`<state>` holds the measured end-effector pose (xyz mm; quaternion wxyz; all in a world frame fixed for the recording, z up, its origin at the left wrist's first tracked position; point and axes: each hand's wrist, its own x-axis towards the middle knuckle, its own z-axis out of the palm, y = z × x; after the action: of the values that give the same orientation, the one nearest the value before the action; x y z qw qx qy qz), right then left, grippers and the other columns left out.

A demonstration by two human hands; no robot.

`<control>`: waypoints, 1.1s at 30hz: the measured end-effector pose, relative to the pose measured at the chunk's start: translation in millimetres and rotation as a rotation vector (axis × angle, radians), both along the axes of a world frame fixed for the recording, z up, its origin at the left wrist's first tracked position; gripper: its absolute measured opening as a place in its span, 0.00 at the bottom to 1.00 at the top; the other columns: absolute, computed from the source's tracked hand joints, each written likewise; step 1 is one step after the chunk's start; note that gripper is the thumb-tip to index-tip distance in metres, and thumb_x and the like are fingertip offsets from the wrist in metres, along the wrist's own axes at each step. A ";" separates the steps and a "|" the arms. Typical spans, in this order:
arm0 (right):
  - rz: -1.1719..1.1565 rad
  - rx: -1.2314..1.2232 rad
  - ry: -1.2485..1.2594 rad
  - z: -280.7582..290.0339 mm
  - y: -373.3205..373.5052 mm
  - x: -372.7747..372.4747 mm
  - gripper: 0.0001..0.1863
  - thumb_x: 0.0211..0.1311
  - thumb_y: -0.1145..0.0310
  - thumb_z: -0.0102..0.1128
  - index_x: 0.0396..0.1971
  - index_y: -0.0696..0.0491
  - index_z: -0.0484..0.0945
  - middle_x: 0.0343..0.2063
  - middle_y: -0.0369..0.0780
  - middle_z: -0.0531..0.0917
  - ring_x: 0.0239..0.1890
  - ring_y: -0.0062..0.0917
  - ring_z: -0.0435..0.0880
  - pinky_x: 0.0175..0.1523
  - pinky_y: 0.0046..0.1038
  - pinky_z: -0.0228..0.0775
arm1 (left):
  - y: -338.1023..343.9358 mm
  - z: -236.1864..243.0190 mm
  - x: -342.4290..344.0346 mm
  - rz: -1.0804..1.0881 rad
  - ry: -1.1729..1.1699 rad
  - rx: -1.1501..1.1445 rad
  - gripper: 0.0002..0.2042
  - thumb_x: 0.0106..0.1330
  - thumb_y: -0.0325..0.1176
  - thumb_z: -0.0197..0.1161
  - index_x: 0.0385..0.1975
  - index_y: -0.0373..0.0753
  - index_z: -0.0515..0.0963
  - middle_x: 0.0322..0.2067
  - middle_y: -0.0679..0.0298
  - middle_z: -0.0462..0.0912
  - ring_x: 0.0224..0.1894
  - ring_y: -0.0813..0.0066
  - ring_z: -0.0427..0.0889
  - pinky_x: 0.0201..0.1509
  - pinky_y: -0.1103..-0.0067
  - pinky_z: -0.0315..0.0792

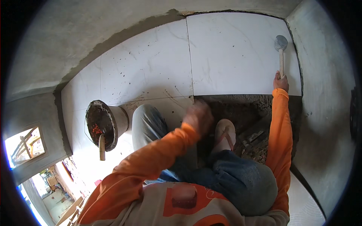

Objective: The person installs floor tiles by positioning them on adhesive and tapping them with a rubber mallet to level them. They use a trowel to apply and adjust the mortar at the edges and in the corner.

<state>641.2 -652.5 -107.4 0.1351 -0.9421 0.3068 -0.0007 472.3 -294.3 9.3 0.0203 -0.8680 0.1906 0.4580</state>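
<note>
My right hand (280,83) grips the pale handle of a rubber mallet (280,43), its grey head over the far right of a large white tile (233,52). I cannot tell whether the head touches the tile. My left hand (198,117) hovers near the tile's lower left corner, above my knee and sandalled foot. Motion smears its fingers, so neither their pose nor anything in them can be made out. Below the tile's near edge lies a dark, rough bed of mortar or soil (249,124).
A mortar-crusted bucket (120,120) with a wooden handle (102,147) sticking out stands left on laid white tiles (147,71). Grey walls (326,75) close the right and far sides. A pale ridged slab (303,199) lies lower right. At left is a window opening (25,147).
</note>
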 end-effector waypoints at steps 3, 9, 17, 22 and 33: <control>0.039 0.003 -0.063 -5.2 20.6 6.3 0.31 0.61 0.43 0.44 0.47 0.58 0.72 0.42 0.53 0.79 0.45 0.50 0.78 0.51 0.44 0.70 | 50.4 -109.2 5.6 0.938 -1.106 -0.188 0.30 0.65 0.44 0.48 0.64 0.35 0.57 0.64 0.45 0.56 0.67 0.44 0.51 0.67 0.55 0.49; 0.169 0.047 -0.245 -13.1 -13.5 -10.0 0.33 0.62 0.42 0.47 0.43 0.63 0.73 0.37 0.55 0.80 0.40 0.47 0.80 0.47 0.41 0.71 | -44.8 -32.1 -96.0 0.823 0.066 -0.679 0.35 0.65 0.46 0.50 0.65 0.31 0.48 0.64 0.41 0.52 0.65 0.44 0.55 0.68 0.60 0.49; 0.170 0.806 -0.480 82.0 122.2 -51.4 0.28 0.67 0.45 0.43 0.37 0.60 0.73 0.23 0.36 0.73 0.23 0.18 0.68 0.30 0.22 0.64 | 23.9 52.3 -148.7 0.566 0.869 -1.118 0.31 0.71 0.50 0.42 0.65 0.32 0.52 0.58 0.41 0.65 0.61 0.53 0.67 0.64 0.69 0.61; 0.483 0.220 -0.135 51.5 117.6 -38.5 0.28 0.67 0.47 0.39 0.38 0.62 0.71 0.34 0.57 0.79 0.38 0.55 0.76 0.43 0.47 0.66 | 50.8 51.1 0.9 0.744 0.666 -1.516 0.24 0.67 0.42 0.53 0.57 0.33 0.64 0.48 0.50 0.72 0.56 0.56 0.71 0.57 0.70 0.66; 0.411 0.501 -0.188 74.3 171.1 -36.0 0.27 0.66 0.48 0.43 0.38 0.62 0.73 0.24 0.51 0.77 0.28 0.46 0.76 0.37 0.40 0.68 | 25.1 -111.1 207.1 0.441 -0.831 -0.300 0.32 0.66 0.54 0.36 0.69 0.48 0.46 0.70 0.62 0.39 0.72 0.56 0.34 0.69 0.49 0.29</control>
<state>605.1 -481.4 -33.1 0.3874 -0.9177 0.0873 0.0149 679.4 -269.2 -101.8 -0.1280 -0.9903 0.0418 0.0342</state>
